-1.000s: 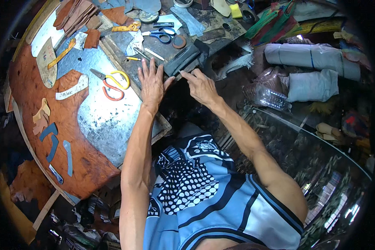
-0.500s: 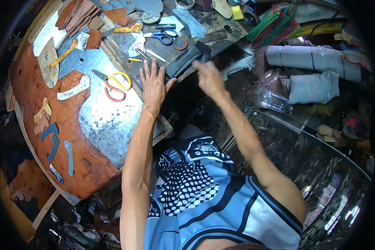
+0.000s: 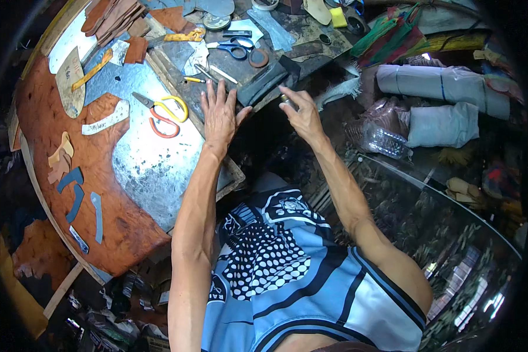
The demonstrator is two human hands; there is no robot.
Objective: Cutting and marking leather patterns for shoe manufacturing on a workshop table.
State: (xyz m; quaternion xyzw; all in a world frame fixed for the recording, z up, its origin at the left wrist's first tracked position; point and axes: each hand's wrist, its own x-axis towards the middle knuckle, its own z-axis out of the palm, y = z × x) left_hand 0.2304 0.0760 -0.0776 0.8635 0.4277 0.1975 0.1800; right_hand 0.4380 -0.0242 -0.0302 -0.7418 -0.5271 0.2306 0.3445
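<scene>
My left hand (image 3: 221, 117) lies flat with its fingers spread at the near edge of the dark work board (image 3: 185, 73). Its thumb points to a folded black leather-like piece (image 3: 258, 85), which lies along the board's edge. Just right of that piece, my right hand (image 3: 302, 117) is closed around a small, short cylindrical thing (image 3: 285, 99) with a brassy look; its kind is too small to tell. A white pen-like stick (image 3: 223, 74) and a yellow pencil stub (image 3: 194, 80) rest beyond my left fingertips.
Scissors with yellow and red handles (image 3: 165, 114) lie on the metal sheet (image 3: 152, 161) at left. Farther back are blue-handled scissors (image 3: 233, 48) and a round brown disc (image 3: 257, 57). Brown leather (image 3: 100, 234) covers the left side. A wrapped white roll (image 3: 440, 85) is at right.
My right hand has drawn back slightly to the right and toward me, away from the black piece, and the small thing in it now shows. My left hand stays nearly in place.
</scene>
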